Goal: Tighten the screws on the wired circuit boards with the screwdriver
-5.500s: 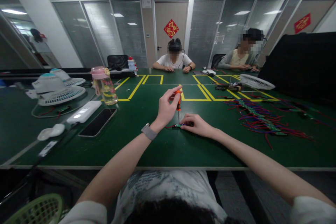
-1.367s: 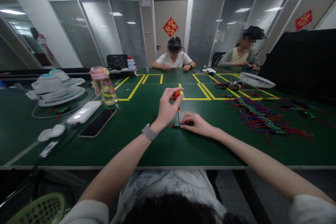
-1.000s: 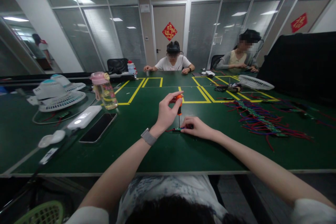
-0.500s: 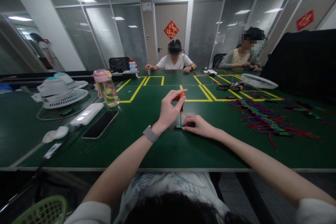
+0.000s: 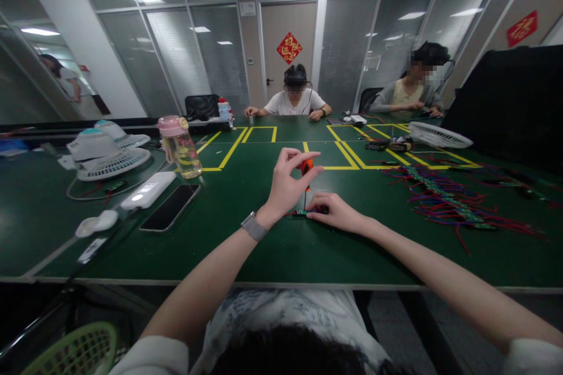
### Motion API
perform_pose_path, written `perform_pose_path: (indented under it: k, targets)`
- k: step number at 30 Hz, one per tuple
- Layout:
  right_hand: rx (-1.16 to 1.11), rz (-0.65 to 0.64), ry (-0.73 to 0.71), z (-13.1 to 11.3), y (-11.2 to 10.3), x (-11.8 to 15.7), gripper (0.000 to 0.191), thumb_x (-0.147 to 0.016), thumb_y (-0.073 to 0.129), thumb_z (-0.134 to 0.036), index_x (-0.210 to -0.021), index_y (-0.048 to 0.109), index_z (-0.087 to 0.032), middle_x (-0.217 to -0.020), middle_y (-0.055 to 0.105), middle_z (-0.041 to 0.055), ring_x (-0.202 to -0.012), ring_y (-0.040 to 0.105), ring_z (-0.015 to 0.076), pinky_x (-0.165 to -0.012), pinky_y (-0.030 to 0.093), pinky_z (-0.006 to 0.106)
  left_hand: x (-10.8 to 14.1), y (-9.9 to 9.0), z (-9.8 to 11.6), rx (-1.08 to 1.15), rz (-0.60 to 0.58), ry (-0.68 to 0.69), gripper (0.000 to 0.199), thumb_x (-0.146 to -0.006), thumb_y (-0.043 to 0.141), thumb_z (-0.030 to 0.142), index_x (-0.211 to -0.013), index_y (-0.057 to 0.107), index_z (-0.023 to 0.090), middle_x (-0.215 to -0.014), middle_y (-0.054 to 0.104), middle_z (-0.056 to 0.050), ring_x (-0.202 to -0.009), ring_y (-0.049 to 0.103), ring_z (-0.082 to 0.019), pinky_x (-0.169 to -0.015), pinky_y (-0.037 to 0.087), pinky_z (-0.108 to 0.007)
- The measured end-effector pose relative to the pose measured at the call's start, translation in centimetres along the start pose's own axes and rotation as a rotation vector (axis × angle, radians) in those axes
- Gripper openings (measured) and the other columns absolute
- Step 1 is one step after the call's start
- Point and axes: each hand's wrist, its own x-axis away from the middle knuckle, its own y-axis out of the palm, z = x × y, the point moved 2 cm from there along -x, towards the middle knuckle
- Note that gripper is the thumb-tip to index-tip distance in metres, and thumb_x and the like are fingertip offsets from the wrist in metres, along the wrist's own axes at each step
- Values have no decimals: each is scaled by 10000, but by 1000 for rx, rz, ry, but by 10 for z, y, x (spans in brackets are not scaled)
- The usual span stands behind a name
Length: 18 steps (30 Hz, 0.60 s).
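An orange-and-black screwdriver (image 5: 307, 167) stands nearly upright in the middle of the table, its thin shaft reaching down to a small green circuit board (image 5: 299, 213). Around its handle is my left hand (image 5: 288, 180), with thumb and index finger spread past it. The other fingers are partly hidden, but the handle stays within the hand. My right hand (image 5: 336, 211) rests on the table and pinches the board's right end. Red and blue wires show by its fingers, partly covered.
Many wired circuit boards (image 5: 444, 194) lie in a row at right. On the left are a phone (image 5: 170, 207), a white power strip (image 5: 148, 190), a water bottle (image 5: 181, 149) and white fans (image 5: 113, 163). Two people sit across the green table (image 5: 246, 258); another stands far left.
My left thumb and index finger have spread apart around the screwdriver handle. My right hand keeps its place at the board. The whole view has shifted slightly.
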Motion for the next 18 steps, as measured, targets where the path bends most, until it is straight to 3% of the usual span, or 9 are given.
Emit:
perform_pose_path:
  k: [4,9,12,14,16,18]
  targets:
    - [-10,4,-5,-1,-1,0,200,-849,632,-330,-894,715,-154,-780,590,35,-636,548,128,-597,450,251,0,1,-1,137,-100,-36,308,-961,434,248,-1204,622,238,-1075,638,-58,-945,618,-145,-842,502,-281]
    - [-10,14,-8,-2,0,1,204,-845,634,-325,-886,714,-142,-771,582,37,-636,552,132,-594,445,253,-3,-3,-1,1,20,-37,182,-849,640,287,-1000,714,218,-968,590,-44,-882,589,-143,-826,493,-270]
    - [-6,13,-10,-1,0,1,211,-849,631,-334,-888,713,-143,-774,589,38,-635,554,133,-594,443,254,-4,-2,-3,74,-40,-67,256,-937,489,274,-1097,685,234,-1084,585,-64,-1007,585,-158,-893,481,-293]
    - [-5,12,-14,0,0,1,217,-852,629,-342,-892,713,-147,-781,597,40,-639,557,134,-597,444,255,-3,1,-5,216,-125,-126,324,-968,406,250,-1215,615,232,-1087,621,-68,-960,619,-151,-846,506,-293]
    - [-2,10,-16,0,0,1,218,-854,628,-343,-897,714,-147,-783,601,42,-642,559,135,-598,444,255,-2,3,-8,276,-144,-166,321,-954,450,267,-1236,596,220,-1006,643,-59,-854,636,-141,-767,524,-277]
    - [5,6,-18,0,0,1,214,-857,625,-335,-901,715,-146,-789,605,46,-653,563,138,-604,446,256,-2,1,-8,177,-81,-127,273,-895,575,291,-1146,656,221,-957,618,-46,-840,615,-139,-769,516,-268]
